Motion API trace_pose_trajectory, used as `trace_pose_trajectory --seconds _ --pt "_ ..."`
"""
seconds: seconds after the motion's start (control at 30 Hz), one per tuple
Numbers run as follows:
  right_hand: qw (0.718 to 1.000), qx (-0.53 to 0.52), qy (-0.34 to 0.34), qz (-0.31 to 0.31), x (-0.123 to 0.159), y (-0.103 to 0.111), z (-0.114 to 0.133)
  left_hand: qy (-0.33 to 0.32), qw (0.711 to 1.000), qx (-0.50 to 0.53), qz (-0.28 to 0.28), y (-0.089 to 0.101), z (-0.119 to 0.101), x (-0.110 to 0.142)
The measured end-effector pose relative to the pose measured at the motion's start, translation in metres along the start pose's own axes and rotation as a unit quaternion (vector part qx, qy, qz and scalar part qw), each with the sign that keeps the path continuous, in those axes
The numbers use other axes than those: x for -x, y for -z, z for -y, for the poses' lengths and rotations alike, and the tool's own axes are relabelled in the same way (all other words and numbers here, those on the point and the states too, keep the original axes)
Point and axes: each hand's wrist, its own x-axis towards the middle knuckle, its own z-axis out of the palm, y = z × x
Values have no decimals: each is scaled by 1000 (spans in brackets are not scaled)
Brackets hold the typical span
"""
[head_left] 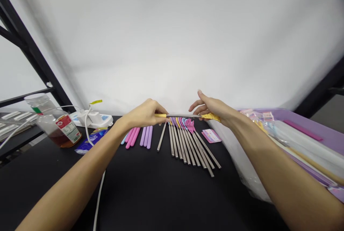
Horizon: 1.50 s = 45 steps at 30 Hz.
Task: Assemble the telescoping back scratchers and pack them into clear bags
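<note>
My left hand (143,114) and my right hand (212,108) hold a thin metal rod (182,116) level above the black table's far edge. My left hand grips its yellow sleeved end, and my right hand holds the yellow frilled end (211,117). Below them lie several metal rods (188,148) fanned out, with pink and purple frilled tips. To their left are several pink, purple and blue sleeves (137,137) and one single metal rod (161,136). A small pink card (211,136) lies near my right hand.
A black table (161,195) carries a plastic bottle with brown liquid (55,125), a white power strip (92,119), a white cable (100,198) and a blue packet (91,142). On the right are a clear plastic bag (242,163) and a purple tray of packets (303,127).
</note>
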Motion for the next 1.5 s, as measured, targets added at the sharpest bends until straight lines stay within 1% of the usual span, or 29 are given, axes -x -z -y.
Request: trace_pose_trajectory --seconds 0.23,0.5,0.6,0.7,0.87,0.93,1.0,1.13,1.23,1.3,1.37,1.5 --pt "1000 -15 12 9 1 -6 2 -12 1000 11 13 0 0 -1" --pt "1000 -9 21 20 5 -19 9 -14 999 34 30 -7 -3 -5" --pt "999 6 47 19 6 -20 10 -22 998 58 32 -9 -5 -6" --pt "997 29 65 17 6 -26 8 -17 997 68 43 -8 -6 -6" --pt "995 61 64 47 2 -41 -3 2 997 38 69 0 -9 -2" --pt "992 97 73 34 2 -43 -4 -1 998 17 65 3 -11 -1" --pt "983 161 93 0 3 -42 -2 -7 999 -3 48 4 -13 1" --pt "948 276 149 -58 10 -36 8 -4 1000 -20 17 4 -11 2" --pt "925 329 159 -101 14 -27 12 22 999 -25 27 6 -4 4" --pt "918 345 154 -124 14 -20 13 35 999 -23 32 9 -1 5" --pt "916 347 151 -130 13 -12 15 43 999 -4 29 11 1 5" --pt "926 334 144 -100 16 -3 22 52 998 24 34 11 1 5"
